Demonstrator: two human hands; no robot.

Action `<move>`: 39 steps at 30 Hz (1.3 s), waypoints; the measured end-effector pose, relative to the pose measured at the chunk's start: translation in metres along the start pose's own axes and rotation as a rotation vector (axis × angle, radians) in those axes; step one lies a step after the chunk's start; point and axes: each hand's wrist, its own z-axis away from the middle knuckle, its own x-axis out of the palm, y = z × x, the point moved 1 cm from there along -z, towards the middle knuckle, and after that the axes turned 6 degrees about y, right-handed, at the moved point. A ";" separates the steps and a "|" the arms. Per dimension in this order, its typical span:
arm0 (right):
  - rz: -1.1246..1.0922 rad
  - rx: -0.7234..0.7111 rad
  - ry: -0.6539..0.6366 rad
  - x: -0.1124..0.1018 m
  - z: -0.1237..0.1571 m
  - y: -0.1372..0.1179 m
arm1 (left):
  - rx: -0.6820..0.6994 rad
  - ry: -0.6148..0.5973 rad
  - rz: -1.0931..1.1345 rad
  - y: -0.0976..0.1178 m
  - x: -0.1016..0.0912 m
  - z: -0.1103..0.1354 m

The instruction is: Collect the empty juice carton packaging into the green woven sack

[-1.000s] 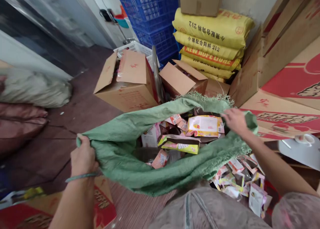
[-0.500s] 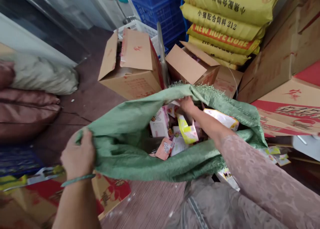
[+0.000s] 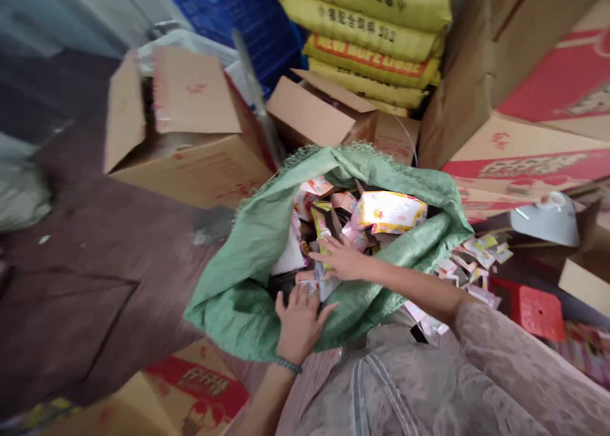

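A green woven sack (image 3: 243, 252) lies wide at the mouth in front of me, its upper edge frayed. Inside are several small printed cartons and packets, among them a white and yellow carton (image 3: 393, 210) at the right. My left hand (image 3: 300, 318) is at the sack's near rim, fingers spread over a small pink carton (image 3: 307, 280); whether it touches the carton I cannot tell. Over the middle of the contents, my right hand (image 3: 345, 258) has its fingers stretched out, beside a yellow-green carton (image 3: 324, 217). Neither hand grips anything.
Open cardboard boxes (image 3: 195, 163) stand behind the sack, with yellow feed bags (image 3: 372, 35) and blue crates (image 3: 233, 23) farther back. Large red-printed cartons (image 3: 534, 143) are stacked at right. Flattened packets (image 3: 471, 264) and a red plastic stool (image 3: 541, 312) lie right of me.
My left hand has let go of the sack's left edge and moved right, into its mouth. My right hand has come back from the far rim, toward me. The view has shifted.
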 end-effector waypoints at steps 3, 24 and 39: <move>-0.079 0.162 0.198 0.036 0.038 -0.029 | 0.064 0.040 0.011 -0.029 0.005 0.001; -0.588 1.213 0.799 0.168 0.454 0.023 | -0.391 -0.849 0.686 0.255 0.145 0.007; -1.066 2.043 0.834 0.329 0.683 0.083 | -1.248 -0.976 0.802 0.454 0.381 -0.097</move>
